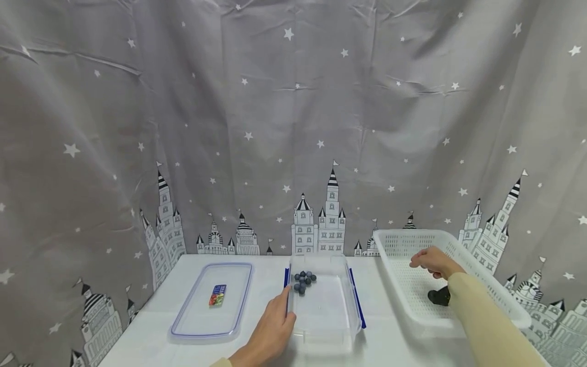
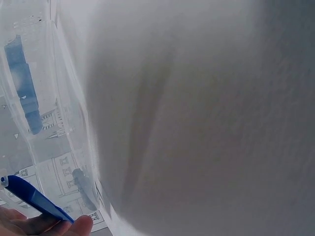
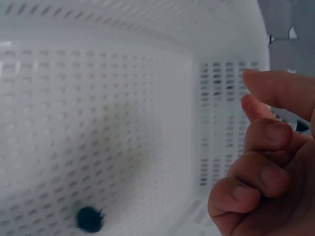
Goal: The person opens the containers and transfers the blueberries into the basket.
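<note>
A clear plastic food container (image 1: 325,306) with blue side latches sits mid-table, several blueberries (image 1: 301,288) clustered at its left inside. My left hand (image 1: 271,326) holds the container's left side; in the left wrist view its fingertips (image 2: 81,225) are on the blue latch (image 2: 34,199). Over the white perforated basket (image 1: 408,290), my right hand (image 1: 433,262) has loosely curled fingers, and nothing shows between thumb and forefinger. One dark blueberry (image 3: 89,219) lies on the basket floor in the right wrist view, away from the fingers. A black thing (image 1: 439,296) shows beneath the right wrist.
At left on the white table (image 1: 147,326) lies a clear lid (image 1: 202,318) with a purple-blue seal and a colourful label (image 1: 217,295). A grey curtain (image 1: 257,112) printed with stars and castles hangs behind the table. The basket's raised walls surround the right hand's area.
</note>
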Available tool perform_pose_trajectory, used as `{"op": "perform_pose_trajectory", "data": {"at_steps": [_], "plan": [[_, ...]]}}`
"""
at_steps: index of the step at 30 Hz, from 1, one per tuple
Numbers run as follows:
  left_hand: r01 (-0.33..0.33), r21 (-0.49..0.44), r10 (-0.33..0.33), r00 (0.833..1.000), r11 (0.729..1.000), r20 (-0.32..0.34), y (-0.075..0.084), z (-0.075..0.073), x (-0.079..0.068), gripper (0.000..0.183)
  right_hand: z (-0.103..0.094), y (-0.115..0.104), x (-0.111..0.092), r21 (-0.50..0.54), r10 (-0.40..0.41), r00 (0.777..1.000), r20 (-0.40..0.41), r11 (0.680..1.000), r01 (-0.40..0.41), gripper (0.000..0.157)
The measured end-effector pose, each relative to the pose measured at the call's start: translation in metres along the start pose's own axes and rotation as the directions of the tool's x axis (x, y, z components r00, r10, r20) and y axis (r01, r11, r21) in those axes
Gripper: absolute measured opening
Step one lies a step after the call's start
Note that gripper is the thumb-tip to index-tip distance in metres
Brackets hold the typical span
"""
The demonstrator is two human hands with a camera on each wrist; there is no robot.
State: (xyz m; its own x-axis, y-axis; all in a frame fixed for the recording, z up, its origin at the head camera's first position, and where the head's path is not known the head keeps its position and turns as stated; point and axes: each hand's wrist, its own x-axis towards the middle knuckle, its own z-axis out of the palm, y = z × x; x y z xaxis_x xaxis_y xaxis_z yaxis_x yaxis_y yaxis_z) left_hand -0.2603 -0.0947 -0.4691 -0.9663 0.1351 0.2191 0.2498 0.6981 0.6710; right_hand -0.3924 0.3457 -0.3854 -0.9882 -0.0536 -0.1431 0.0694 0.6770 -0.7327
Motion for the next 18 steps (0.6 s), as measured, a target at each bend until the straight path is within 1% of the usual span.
{"op": "perform_pose_trajectory", "data": {"at_steps": [3,5,9,13,18], "plan": [[0.01,-0.007,-0.009,1.0,1.0,0.013,0.0,0.002,-0.001,0.063,0.005,-0.011,0.0,-0.012,-0.045,0.999,0.028,0.999,0.045,0.031],[0.017,0.001,-0.017,1.0,1.0,0.021,-0.001,0.003,-0.003,0.063,0.01,-0.02,0.0,-0.008,-0.06,0.998,0.037,0.998,0.06,0.028],[-0.002,0.014,0.002,1.0,1.0,0.006,-0.001,0.003,-0.003,0.063,0.017,-0.039,0.001,-0.01,-0.131,0.991,0.039,0.991,0.132,0.028],[-0.024,0.021,0.024,1.0,0.999,-0.003,-0.001,0.001,0.001,0.062,0.022,-0.06,0.002,-0.025,-0.168,0.985,0.041,0.985,0.169,0.03],[-0.013,0.019,0.013,1.0,1.0,0.017,-0.001,-0.001,0.003,0.063,0.028,-0.075,0.003,-0.04,-0.202,0.977,0.07,0.978,0.205,0.028]]}}
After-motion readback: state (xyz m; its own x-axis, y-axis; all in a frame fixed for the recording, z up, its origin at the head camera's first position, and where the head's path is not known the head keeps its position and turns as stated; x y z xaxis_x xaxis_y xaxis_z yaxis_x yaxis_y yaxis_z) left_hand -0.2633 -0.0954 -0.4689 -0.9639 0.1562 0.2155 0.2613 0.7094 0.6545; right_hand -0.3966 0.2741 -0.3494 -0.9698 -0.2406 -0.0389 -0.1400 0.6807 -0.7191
